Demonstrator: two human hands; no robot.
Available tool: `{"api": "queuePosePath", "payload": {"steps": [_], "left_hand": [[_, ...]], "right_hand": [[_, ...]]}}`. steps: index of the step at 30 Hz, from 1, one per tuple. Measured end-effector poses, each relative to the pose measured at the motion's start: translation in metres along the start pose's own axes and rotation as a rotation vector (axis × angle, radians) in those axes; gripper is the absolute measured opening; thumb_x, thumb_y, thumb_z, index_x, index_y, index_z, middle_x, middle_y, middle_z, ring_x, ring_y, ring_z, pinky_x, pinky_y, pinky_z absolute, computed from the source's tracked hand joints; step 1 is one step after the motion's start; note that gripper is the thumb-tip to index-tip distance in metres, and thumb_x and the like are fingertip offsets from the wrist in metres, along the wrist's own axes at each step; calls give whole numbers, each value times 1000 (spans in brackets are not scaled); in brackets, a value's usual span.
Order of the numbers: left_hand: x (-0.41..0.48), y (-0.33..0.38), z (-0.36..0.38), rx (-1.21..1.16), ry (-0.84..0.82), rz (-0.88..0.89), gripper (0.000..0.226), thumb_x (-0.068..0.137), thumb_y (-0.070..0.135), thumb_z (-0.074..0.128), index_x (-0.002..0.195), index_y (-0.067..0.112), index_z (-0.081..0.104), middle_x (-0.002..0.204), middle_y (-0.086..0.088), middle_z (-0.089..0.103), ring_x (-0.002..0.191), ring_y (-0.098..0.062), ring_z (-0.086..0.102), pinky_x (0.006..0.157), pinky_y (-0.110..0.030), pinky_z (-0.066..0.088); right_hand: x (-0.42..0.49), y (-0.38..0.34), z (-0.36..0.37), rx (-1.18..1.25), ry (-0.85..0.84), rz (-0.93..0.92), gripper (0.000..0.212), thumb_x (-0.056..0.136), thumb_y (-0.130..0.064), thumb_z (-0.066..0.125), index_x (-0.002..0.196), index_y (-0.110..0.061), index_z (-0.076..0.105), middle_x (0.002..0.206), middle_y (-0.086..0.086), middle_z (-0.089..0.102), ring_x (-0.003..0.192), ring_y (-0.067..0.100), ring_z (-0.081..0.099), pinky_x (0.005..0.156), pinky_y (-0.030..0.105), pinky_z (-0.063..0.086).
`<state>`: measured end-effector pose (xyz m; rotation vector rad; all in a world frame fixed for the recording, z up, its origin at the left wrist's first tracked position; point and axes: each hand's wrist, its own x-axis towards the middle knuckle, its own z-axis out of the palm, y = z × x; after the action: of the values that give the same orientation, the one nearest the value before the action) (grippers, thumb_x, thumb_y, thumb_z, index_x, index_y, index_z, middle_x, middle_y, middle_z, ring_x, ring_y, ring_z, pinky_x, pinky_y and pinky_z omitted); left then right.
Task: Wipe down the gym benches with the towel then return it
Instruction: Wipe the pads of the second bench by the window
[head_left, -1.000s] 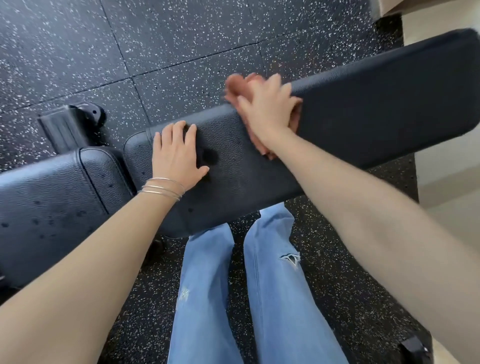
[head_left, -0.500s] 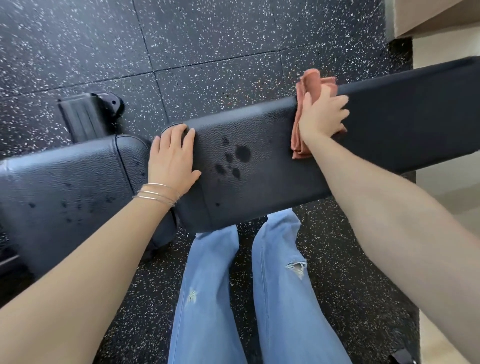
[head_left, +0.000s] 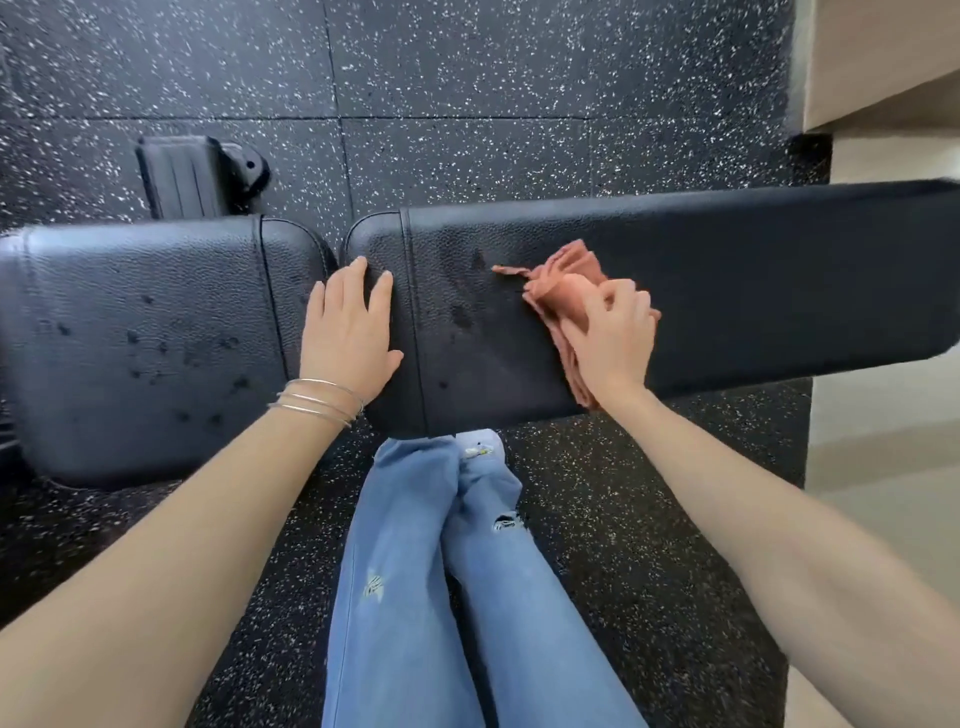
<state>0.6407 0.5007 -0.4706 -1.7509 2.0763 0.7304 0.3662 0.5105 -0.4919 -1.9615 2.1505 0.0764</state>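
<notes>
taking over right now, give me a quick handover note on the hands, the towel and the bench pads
Left hand: open, flat on the left end of the long black textured bench pad.
Right hand: grips the bunched salmon-pink cloth towel, pressed on that pad.
Done: the pad right of the towel shows no spots.
Left: smeared wet marks between the hands; droplets on the shorter black seat pad; then return the towel.

Two bench pads (head_left: 145, 338), one towel (head_left: 563, 291), two hands (head_left: 348, 332), three bangles (head_left: 317, 402).
</notes>
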Motion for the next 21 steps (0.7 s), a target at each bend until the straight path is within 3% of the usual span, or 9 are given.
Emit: {"api": "queuePosePath", "payload": {"steps": [3, 5, 7, 10, 13, 15, 18, 21], "left_hand": [[-8, 5, 9, -6, 6, -3, 85, 82, 32, 69, 148, 6, 21, 154, -23, 16, 140, -38, 21, 117, -47, 19], [-14, 12, 15, -10, 14, -5, 85, 81, 31, 70, 147, 6, 23, 153, -24, 18, 140, -39, 22, 117, -47, 19], [-22, 19, 19, -3, 10, -6, 84, 80, 31, 71, 147, 5, 25, 153, -24, 20, 140, -39, 23, 117, -47, 20], [-33, 28, 25, 23, -5, -7, 83, 81, 31, 70, 146, 5, 26, 153, -23, 21, 140, -38, 22, 117, -47, 19], [-39, 38, 32, 33, -4, -20, 86, 78, 30, 73, 145, 2, 27, 152, -24, 23, 139, -39, 24, 116, -48, 20], [-44, 43, 37, 48, -13, -37, 88, 77, 30, 74, 145, 0, 26, 152, -24, 24, 139, -39, 25, 116, -47, 21], [-48, 50, 44, 56, -1, -57, 91, 76, 30, 75, 145, -1, 25, 151, -25, 25, 138, -39, 26, 116, -49, 22], [-50, 56, 50, 60, 10, -80, 93, 75, 29, 76, 144, -3, 25, 150, -26, 26, 138, -41, 26, 115, -49, 22]], "right_hand": [[41, 7, -5, 64, 81, 531, 35, 91, -41, 52, 121, -24, 54, 115, 10, 49, 104, 34, 45, 83, 45, 41], [57, -14, -5, 84, 82, 694, 36, 93, -45, 47, 124, -26, 51, 123, 10, 45, 113, 33, 41, 92, 47, 38], [48, -44, 2, 102, 80, 589, 33, 92, -44, 49, 122, -29, 52, 120, 9, 46, 110, 32, 42, 87, 45, 38], [2, -68, 17, 94, 102, 108, 31, 81, -38, 62, 111, -27, 61, 100, 10, 53, 90, 32, 49, 66, 40, 37], [-42, -48, 27, -1, -13, -268, 45, 66, -35, 76, 109, -29, 63, 92, 8, 56, 81, 29, 47, 60, 37, 35], [-56, -15, 24, -5, -63, -408, 48, 65, -36, 77, 111, -31, 62, 92, 7, 56, 81, 28, 47, 59, 36, 34], [-57, 49, 11, -15, -21, -315, 37, 71, -39, 69, 105, -25, 63, 93, 9, 56, 80, 32, 51, 58, 36, 35], [-38, 92, -1, 81, 65, 161, 30, 83, -35, 62, 105, -15, 60, 106, 14, 53, 93, 37, 49, 70, 44, 44]]}}
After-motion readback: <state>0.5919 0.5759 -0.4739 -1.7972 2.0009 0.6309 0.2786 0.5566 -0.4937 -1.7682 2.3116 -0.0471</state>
